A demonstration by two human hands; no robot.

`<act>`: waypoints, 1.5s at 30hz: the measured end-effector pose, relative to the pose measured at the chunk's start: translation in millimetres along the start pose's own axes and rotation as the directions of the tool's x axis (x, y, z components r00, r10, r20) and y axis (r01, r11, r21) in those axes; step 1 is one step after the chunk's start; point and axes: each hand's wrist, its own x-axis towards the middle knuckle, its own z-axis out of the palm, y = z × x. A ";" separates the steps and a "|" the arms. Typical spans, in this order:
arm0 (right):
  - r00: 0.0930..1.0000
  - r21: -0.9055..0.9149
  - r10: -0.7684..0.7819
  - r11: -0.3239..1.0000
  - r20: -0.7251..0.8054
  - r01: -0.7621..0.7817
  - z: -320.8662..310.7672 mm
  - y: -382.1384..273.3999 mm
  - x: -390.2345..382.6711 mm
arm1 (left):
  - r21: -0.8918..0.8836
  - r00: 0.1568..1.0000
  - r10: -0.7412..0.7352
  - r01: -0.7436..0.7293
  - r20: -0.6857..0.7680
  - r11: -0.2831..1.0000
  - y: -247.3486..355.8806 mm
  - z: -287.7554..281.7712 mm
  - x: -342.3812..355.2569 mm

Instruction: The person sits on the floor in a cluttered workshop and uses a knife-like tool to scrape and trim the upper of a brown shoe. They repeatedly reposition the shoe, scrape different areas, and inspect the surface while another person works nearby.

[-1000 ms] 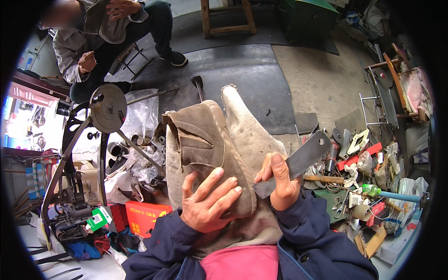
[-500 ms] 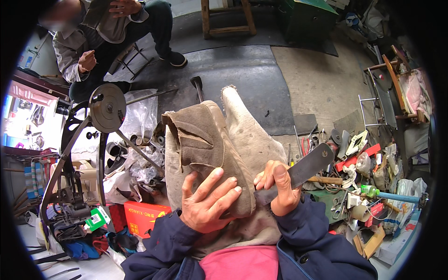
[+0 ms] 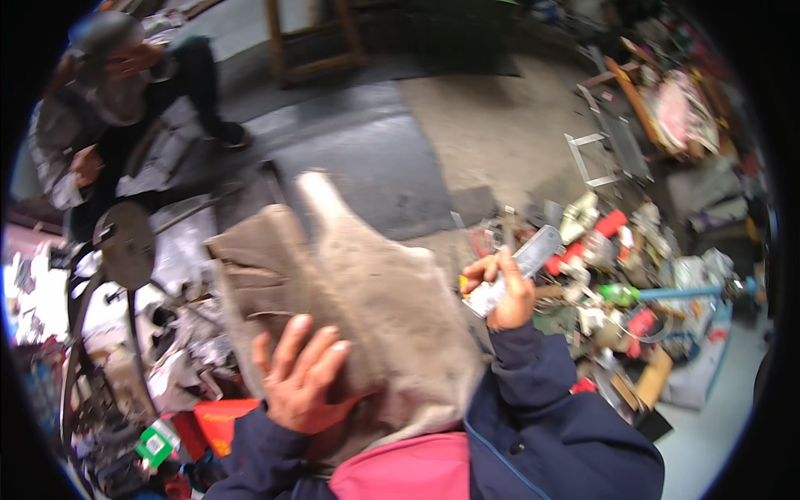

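A large piece of brown-grey hide (image 3: 367, 292) lies draped over my lap, its pointed end reaching away from me. My left hand (image 3: 304, 379) rests flat on its near part, fingers spread. My right hand (image 3: 504, 292) is off the hide's right edge and grips a flat metal blade (image 3: 521, 267) that points up and to the right. The picture is blurred by motion.
Another person (image 3: 117, 108) sits at the upper left. A metal stand with a round disc (image 3: 125, 246) is at my left. A heap of tools and scraps (image 3: 633, 275) covers the floor at the right. A red box (image 3: 221, 421) sits low left. A wooden stool (image 3: 312, 37) stands far back.
My right hand with the blade has come off the hide and moved to the right and up. The view has swung and gone blurry. My left hand stays on the hide.
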 end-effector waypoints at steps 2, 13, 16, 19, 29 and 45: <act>0.987 -0.187 -0.049 0.982 -0.151 0.021 -60.9 3.6 1.0 | 0.013 1.000 0.029 -0.029 -0.002 1.000 -0.7 0.8 0.4; 0.918 -0.927 -0.144 -0.022 -0.369 -0.375 -302.9 66.8 -123.2 | 0.123 0.986 0.100 -0.116 0.130 0.986 -11.3 -5.4 6.6; 0.904 -0.893 -0.057 -0.141 -0.423 -0.427 -310.3 79.3 -118.8 | 0.139 0.984 0.125 -0.142 0.125 0.980 -9.3 -6.8 12.6; 0.896 -0.868 -0.009 -0.245 -0.444 -0.433 -314.7 77.2 -103.8 | 0.186 0.971 0.153 -0.188 0.186 0.964 -8.4 -13.1 16.8; 0.904 -0.900 -0.249 -0.181 -0.347 -0.396 -321.7 70.5 -108.2 | 0.177 0.970 0.164 -0.196 0.182 0.964 -5.8 -13.8 25.2; 0.960 -0.930 0.204 0.274 -0.190 -0.243 -209.3 223.5 13.4 | 0.137 0.984 0.127 -0.144 0.121 0.980 -13.2 -2.3 11.5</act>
